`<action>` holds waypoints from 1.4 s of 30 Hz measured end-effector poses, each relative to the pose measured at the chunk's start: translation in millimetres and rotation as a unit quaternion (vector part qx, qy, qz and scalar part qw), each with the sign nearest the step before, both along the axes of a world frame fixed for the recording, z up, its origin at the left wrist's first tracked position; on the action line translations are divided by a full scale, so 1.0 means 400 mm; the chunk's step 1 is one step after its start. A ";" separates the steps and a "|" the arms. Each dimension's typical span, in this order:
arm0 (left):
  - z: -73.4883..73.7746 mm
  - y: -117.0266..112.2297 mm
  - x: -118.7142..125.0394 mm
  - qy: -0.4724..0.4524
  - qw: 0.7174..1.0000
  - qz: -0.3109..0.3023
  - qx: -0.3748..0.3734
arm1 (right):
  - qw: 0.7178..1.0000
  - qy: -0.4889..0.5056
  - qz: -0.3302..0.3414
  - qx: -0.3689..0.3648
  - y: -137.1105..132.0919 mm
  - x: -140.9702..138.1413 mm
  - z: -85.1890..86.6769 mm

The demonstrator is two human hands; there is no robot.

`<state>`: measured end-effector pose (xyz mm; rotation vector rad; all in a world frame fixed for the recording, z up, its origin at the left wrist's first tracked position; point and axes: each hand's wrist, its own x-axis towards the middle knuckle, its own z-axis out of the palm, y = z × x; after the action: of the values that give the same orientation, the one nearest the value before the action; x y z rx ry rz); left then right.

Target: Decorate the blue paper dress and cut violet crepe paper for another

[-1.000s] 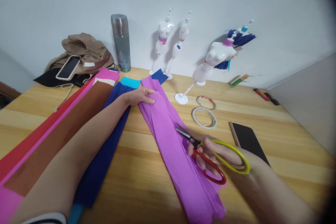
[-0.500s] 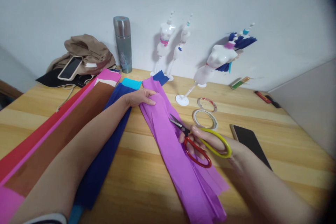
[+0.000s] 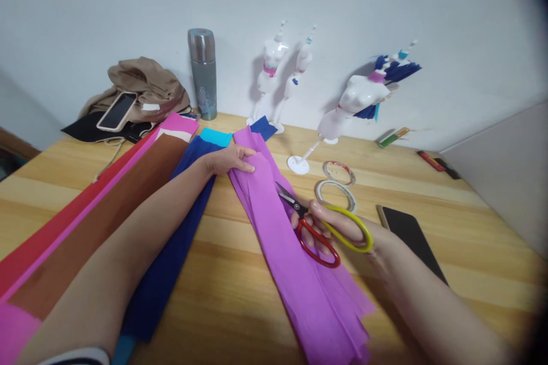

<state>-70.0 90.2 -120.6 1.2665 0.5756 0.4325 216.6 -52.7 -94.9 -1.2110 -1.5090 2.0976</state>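
Observation:
A long strip of purple crepe paper (image 3: 278,239) lies on the wooden table (image 3: 240,291), running away from me. My left hand (image 3: 229,158) rests flat on its far end, fingers stretched out and pressing it down. My right hand (image 3: 338,227) grips scissors (image 3: 317,222) with a red and a yellow handle loop. Their blades are nearly closed in the paper's right edge, pointing up-left.
Red, pink, brown, dark blue and light blue paper strips (image 3: 141,194) lie to the left. Two tape rings (image 3: 336,188), a dark phone (image 3: 411,239), three white mannequin busts (image 3: 355,102), a steel flask (image 3: 203,71) and a beige cloth (image 3: 141,85) with a phone stand around.
My right hand has moved the scissors forward along the purple paper's right edge, away from me. My left hand has stayed on the far end.

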 end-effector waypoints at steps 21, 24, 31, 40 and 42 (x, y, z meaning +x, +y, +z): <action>0.004 -0.006 0.003 0.067 0.996 -0.020 0.064 | 0.996 0.017 -0.082 0.020 -0.047 -0.009 0.022; 0.010 -0.010 0.008 0.059 0.995 -0.042 0.072 | 0.997 0.021 -0.064 0.046 -0.041 -0.012 0.025; 0.003 -0.010 0.010 0.051 0.996 -0.056 0.056 | 0.998 0.030 -0.040 0.046 -0.018 -0.025 0.013; -0.003 -0.010 0.007 0.028 0.998 -0.025 0.054 | 0.998 -0.002 -0.058 0.010 -0.033 -0.013 0.022; -0.004 -0.009 0.006 0.020 0.998 -0.022 0.046 | 0.998 -0.002 -0.063 0.008 -0.033 -0.009 0.019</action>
<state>-67.5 86.8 -122.3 1.3762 0.5660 0.4019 212.9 -66.1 -87.3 -1.2707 -1.4105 1.9990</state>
